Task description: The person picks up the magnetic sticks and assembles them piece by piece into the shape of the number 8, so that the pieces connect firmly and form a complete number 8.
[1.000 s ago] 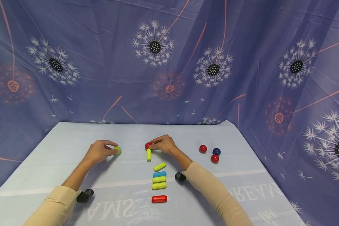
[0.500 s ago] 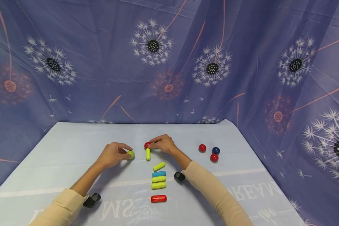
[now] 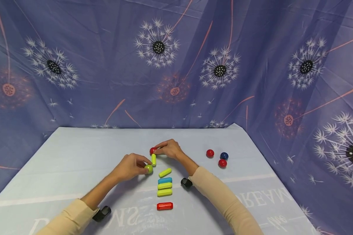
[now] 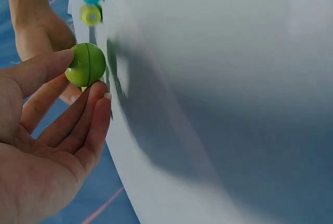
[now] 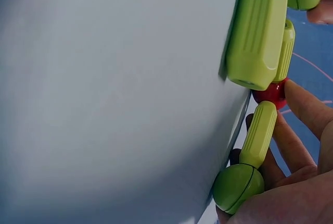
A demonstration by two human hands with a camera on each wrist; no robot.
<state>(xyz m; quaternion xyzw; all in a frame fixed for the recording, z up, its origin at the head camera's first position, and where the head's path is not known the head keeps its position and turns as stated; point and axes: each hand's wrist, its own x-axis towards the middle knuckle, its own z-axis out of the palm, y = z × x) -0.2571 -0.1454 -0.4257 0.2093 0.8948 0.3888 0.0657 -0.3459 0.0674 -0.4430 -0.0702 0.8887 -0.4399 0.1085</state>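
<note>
My left hand (image 3: 131, 168) pinches a glossy green ball (image 4: 86, 66) between thumb and fingertips, close to the lower end of a yellow-green ribbed stick (image 3: 154, 160). That stick joins a red ball (image 3: 153, 151) at its far end. My right hand (image 3: 171, 150) holds the red ball with its fingers. From the right wrist, a second yellow-green stick (image 5: 259, 135) runs off the red ball to another green ball (image 5: 239, 187) by the thumb; the hand hides both in the head view. Behind the left hand's ball, my right hand shows in the left wrist view.
Toward me lie a slanted yellow-green stick (image 3: 165, 172), a blue stick (image 3: 165, 180), two more yellow-green sticks (image 3: 164, 189) and a red stick (image 3: 164, 206). To the right sit two red balls (image 3: 210, 153) and a dark blue ball (image 3: 224, 156). A patterned curtain (image 3: 106, 65) hangs behind the table.
My left hand has carried the green ball rightward and toward me, from well left of the stick to its lower end. The right hand keeps its hold and place.
</note>
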